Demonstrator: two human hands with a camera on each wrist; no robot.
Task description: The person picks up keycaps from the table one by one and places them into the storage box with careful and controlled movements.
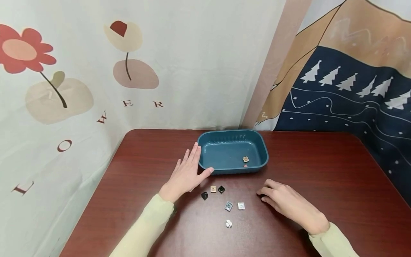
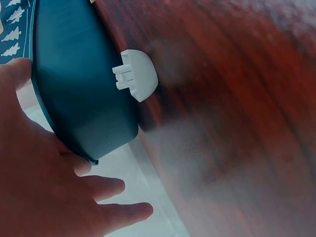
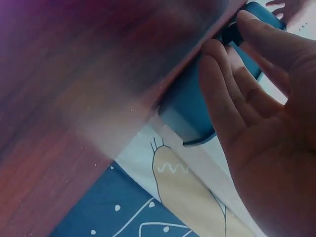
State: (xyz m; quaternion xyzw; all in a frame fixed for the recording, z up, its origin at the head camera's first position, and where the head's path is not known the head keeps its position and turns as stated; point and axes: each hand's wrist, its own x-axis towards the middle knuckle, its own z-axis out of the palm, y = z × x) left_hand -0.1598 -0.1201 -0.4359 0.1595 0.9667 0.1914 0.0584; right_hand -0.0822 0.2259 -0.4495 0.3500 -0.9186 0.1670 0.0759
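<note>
My left hand [image 1: 186, 175] rests at the left rim of a blue-green plastic bin [image 1: 231, 170], its fingers straight and spread, thumb over the near corner. Beside the bin wall, a white keycap [image 2: 142, 75] lies on its side with its stem showing; in the head view the left hand mostly hides it. Between thumb and fingertips, my right hand [image 1: 285, 201] pinches a small black keycap [image 3: 231, 34], low over the table to the right of the loose keycaps. Inside the bin lie a beige keycap [image 1: 245, 159] and a small pink piece [image 1: 245, 165].
Several loose keycaps lie before the bin: a beige one [image 1: 213, 189], two black ones [image 1: 221, 189], a grey-blue one [image 1: 228, 206], a white one [image 1: 241, 206] and a white one with its stem up [image 1: 228, 223]. The brown table [image 1: 144, 153] meets a printed curtain [image 1: 192, 71] behind.
</note>
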